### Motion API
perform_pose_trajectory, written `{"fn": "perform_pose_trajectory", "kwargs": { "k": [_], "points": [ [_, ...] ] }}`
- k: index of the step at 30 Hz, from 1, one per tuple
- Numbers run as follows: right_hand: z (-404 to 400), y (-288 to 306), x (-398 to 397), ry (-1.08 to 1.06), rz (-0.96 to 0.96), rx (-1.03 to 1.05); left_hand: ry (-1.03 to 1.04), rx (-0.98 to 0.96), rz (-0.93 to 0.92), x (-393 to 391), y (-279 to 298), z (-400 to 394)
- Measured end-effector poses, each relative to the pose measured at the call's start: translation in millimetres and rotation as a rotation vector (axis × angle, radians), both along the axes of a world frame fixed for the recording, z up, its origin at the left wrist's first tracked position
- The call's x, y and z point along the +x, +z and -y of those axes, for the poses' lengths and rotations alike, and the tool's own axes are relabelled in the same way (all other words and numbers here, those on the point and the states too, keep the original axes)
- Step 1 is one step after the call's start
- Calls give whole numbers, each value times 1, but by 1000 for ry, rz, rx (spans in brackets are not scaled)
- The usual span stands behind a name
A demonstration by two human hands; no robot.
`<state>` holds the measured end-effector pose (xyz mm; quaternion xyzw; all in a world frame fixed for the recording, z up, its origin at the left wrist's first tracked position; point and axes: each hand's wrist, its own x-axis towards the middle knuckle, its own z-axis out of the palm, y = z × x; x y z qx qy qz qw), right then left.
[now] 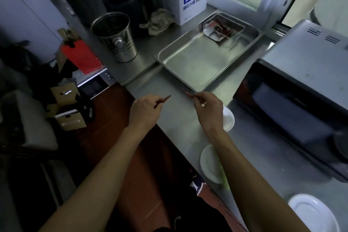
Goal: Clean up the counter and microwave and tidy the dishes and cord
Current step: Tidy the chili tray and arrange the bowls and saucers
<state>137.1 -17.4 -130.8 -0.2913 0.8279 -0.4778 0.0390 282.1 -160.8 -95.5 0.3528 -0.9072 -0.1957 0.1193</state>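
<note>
My left hand [144, 112] pinches a thin reddish-brown stick [165, 99] above the steel counter [180, 118] near its front edge. My right hand [209, 109] pinches a second thin reddish-brown stick [186, 93] just in front of the steel tray [188, 62]. The two stick tips point toward each other with a gap between them. White plates lie on the counter: one [228, 118] partly hidden by my right hand, one [209, 164] under my right forearm, one [312, 213] at the lower right. The microwave [301, 84] stands at the right.
A small steel container [222, 28] holding red and white scraps sits in the tray's far corner. A steel bucket [116, 36], a crumpled rag [160, 21] and a white "1996" box [190, 0] stand at the back. Cardboard boxes [66, 111] lie on the floor left.
</note>
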Motion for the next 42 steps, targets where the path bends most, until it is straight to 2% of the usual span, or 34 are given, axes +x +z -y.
{"fn": "perform_pose_trajectory", "kwargs": {
  "k": [5, 15, 25, 30, 34, 38, 42],
  "points": [
    [21, -3, -38, -35, 14, -29, -19, 3, 15, -41, -6, 27],
    [51, -8, -105, -165, 18, 37, -173, 44, -18, -142, -23, 69],
    [101, -37, -173, -458, 93, 107, -399, 204, -19, -261, -64, 144],
    [139, -36, -212, -622, 157, 136, -494, 248, -93, -319, -74, 189],
    [169, -34, -246, -646, 124, 167, -539, 277, -105, -358, -83, 218],
    [193, -39, -274, -662, 192, 189, -564, 298, -105, -402, -85, 236],
    [209, -43, -304, -707, 168, 172, -596, 270, -177, -448, -78, 246]
  ]
}}
